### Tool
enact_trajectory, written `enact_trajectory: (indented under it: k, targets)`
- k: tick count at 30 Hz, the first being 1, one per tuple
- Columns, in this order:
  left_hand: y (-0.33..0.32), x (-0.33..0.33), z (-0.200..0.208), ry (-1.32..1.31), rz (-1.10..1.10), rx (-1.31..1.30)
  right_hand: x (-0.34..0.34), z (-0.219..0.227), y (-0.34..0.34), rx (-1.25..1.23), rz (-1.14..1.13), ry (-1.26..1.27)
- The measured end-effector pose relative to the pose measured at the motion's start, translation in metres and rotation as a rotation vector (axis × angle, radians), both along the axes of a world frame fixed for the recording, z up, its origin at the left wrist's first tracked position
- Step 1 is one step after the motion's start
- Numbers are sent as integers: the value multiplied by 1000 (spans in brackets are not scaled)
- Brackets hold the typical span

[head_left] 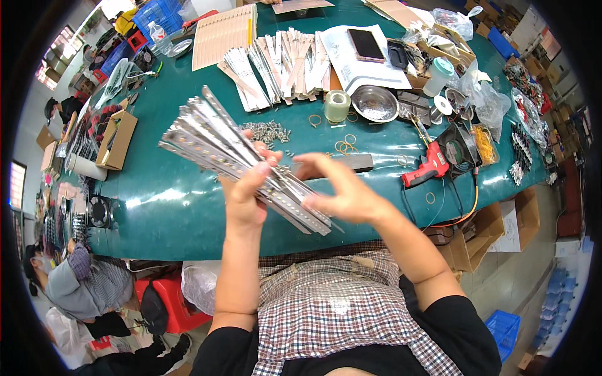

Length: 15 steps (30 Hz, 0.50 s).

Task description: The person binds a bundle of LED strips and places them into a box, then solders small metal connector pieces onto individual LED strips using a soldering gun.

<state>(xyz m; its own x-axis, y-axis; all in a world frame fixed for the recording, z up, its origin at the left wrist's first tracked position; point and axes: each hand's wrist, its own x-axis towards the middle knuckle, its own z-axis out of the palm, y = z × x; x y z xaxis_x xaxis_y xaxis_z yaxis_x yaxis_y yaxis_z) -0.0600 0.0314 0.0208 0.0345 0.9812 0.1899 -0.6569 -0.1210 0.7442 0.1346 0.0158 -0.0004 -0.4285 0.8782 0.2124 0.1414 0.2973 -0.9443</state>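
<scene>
A thick bundle of thin metal LED light strips (210,145), dotted with small yellowish squares, slants above the table. My left hand (246,195) is closed around its middle, thumb across the front. The strips fan out unevenly at the upper left end. At the lower right end my right hand (345,191) has its fingers spread apart, the thumb beside the strips; whether it touches them I cannot tell. Behind the bundle lies a pile of small screws (268,133). A dark grey bar (354,163) rests beyond my right hand.
More strip bundles (291,66) lie at the back of the green table (163,219). To the right are a tape roll (337,105), metal bowl (375,103), phone (366,45), red soldering gun (427,166), cup (439,76) and several rubber bands (346,145). A person (94,282) sits at left.
</scene>
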Motion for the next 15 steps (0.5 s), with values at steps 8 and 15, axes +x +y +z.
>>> enact_trajectory:
  k: [8,15]
  targets:
    - [10,-31,0,-236,-139,-28,42,-31,129,707,-568,-761]
    - [8,-41,3,-240,-123,-17,-1,13,120,533,-396,-374]
